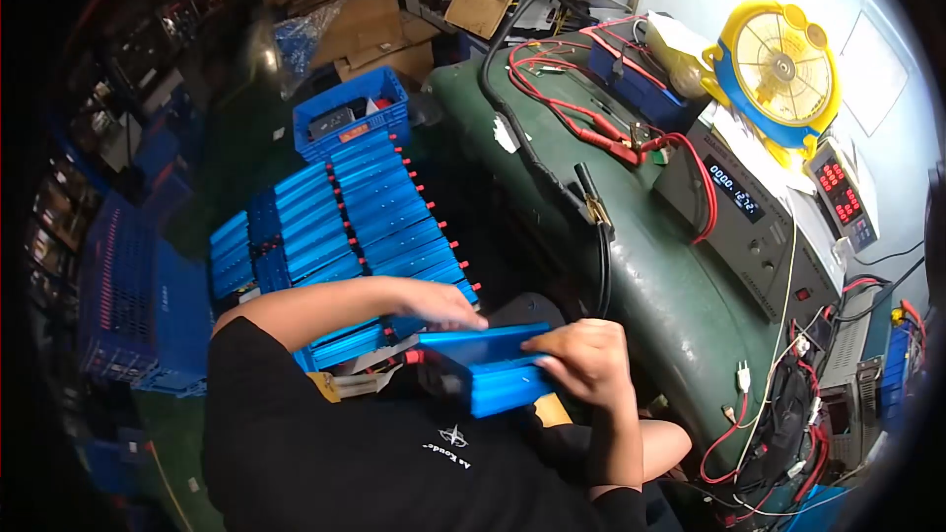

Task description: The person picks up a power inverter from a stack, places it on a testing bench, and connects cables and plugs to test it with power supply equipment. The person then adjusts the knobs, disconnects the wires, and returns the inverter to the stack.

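Observation:
A blue metal housing (507,389) with a red connector (415,357) at its left end lies in front of my torso. My right hand (588,360) grips its right end, thumb and fingers pressed on the edge. Over the upper left edge of the housing lies my left hand (441,305), its fingers stretched out and together; whether it touches the metal is unclear. Rows of similar blue housings (379,202) with red connectors stand just beyond my left forearm. Below that forearm is a strip of pale and yellow material (345,386).
A green-covered bench (650,281) runs along the right, bearing a grey power instrument (739,217), red and black cables, and a yellow-blue fan (783,69). A blue basket (394,123) stands beyond the housings. Blue crates (128,286) are at the left.

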### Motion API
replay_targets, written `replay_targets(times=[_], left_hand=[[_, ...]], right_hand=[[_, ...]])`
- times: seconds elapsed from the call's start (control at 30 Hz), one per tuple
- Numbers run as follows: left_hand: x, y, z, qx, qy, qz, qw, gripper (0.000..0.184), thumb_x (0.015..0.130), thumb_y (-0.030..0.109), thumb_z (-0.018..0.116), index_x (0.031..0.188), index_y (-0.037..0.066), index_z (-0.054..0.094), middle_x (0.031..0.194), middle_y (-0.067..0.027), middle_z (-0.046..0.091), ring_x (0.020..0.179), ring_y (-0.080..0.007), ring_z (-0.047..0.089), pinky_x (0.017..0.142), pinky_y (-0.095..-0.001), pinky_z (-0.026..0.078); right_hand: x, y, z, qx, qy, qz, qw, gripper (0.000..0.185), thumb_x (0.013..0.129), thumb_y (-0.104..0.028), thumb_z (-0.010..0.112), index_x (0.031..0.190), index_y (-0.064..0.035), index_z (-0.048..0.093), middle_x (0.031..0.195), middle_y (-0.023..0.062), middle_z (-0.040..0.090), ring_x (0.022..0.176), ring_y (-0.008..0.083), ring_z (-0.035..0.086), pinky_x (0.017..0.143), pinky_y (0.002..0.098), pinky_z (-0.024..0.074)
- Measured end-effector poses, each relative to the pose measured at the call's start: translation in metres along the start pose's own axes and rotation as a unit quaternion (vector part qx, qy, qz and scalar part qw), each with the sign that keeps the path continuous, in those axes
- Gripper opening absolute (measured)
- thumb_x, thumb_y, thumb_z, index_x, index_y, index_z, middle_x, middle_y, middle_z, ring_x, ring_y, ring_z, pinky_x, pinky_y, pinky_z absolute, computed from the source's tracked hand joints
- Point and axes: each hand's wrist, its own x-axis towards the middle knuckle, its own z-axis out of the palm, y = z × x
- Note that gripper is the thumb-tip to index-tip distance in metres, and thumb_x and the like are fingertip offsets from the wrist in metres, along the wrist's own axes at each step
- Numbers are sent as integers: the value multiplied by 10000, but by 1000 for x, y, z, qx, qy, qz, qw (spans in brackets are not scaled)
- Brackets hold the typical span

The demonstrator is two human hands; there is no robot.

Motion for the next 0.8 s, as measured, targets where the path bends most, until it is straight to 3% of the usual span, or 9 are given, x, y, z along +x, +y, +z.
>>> replay_targets(times=[0.07, 0.17, 0.3, 0.33, 0.47, 0.5, 0.63, 0.7, 0.8], left_hand=[[-10, 2, -7, -3, 131, 8, 991, 581, 1073, 549, 486, 1142, 35, 746, 1035, -112, 745, 988, -202, 697, 883, -388, 561], [-41, 22, -3, -40, 167, 110, 979, 646, 1053, 590, 474, 1138, 9, 743, 1058, -152, 755, 1011, -253, 715, 902, -417, 554], [-68, 65, 84, 264, 281, 141, 912, 616, 974, 504, 637, 1342, 11, 626, 1215, -201, 712, 1139, -362, 681, 958, -456, 545], [-47, 44, 104, 315, 361, 251, 841, 656, 973, 494, 639, 1411, 12, 562, 1249, -212, 686, 1094, -380, 689, 941, -461, 552], [-27, 26, 115, 412, 378, 203, 804, 667, 996, 515, 599, 1495, 85, 491, 1081, -180, 683, 819, -343, 715, 687, -432, 586], [-18, 7, 106, 409, 387, 234, 792, 632, 1001, 507, 588, 1484, 108, 505, 1045, -161, 688, 783, -337, 712, 640, -431, 579], [9, -38, 60, 311, 353, 369, 802, 370, 1007, 374, 589, 1250, 107, 671, 980, -117, 698, 859, -360, 709, 711, -461, 567], [2, -35, 46, 236, 285, 450, 813, 209, 990, 233, 607, 1011, 63, 727, 960, -142, 687, 939, -379, 689, 804, -465, 552], [-8, -37, 40, 351, 240, 370, 826, 189, 980, 205, 595, 980, 44, 693, 946, -178, 683, 940, -391, 684, 805, -494, 549]], right_hand=[[-3, -1, 27, -27, -19, 39, 999, 122, 895, -197, 768, 948, -91, 740, 763, 94, 704, 673, 298, 687, 613, 398, 526], [-20, 16, 68, -67, -59, 88, 992, 230, 936, -261, 718, 814, -79, 649, 682, 133, 650, 631, 349, 656, 583, 450, 511], [-42, 26, 89, -102, -120, 109, 981, 238, 934, -289, 721, 834, -74, 708, 716, 161, 678, 661, 357, 681, 606, 443, 533], [-45, 32, 92, -110, -116, 115, 980, 268, 934, -299, 722, 811, -62, 700, 721, 165, 681, 665, 361, 683, 603, 453, 526], [-19, 11, 55, -172, -308, 180, 918, 307, 994, -296, 654, 896, -16, 732, 771, 206, 698, 722, 376, 707, 672, 440, 557], [-22, 23, 43, -57, -309, 245, 917, 325, 1030, -291, 601, 993, 2, 736, 851, 209, 723, 793, 335, 726, 748, 407, 562], [-53, 66, 22, 198, -177, 360, 894, 454, 1136, -289, 412, 1262, 68, 663, 1122, 155, 749, 1054, 217, 706, 1000, 350, 517], [-61, 76, 37, 198, -102, 372, 901, 452, 1136, -298, 414, 1259, 60, 662, 1096, 154, 748, 1034, 217, 708, 990, 350, 524], [-120, 126, 63, 267, 22, 401, 876, 465, 1126, -343, 453, 1252, 58, 650, 1017, 139, 741, 929, 199, 703, 897, 332, 546]])
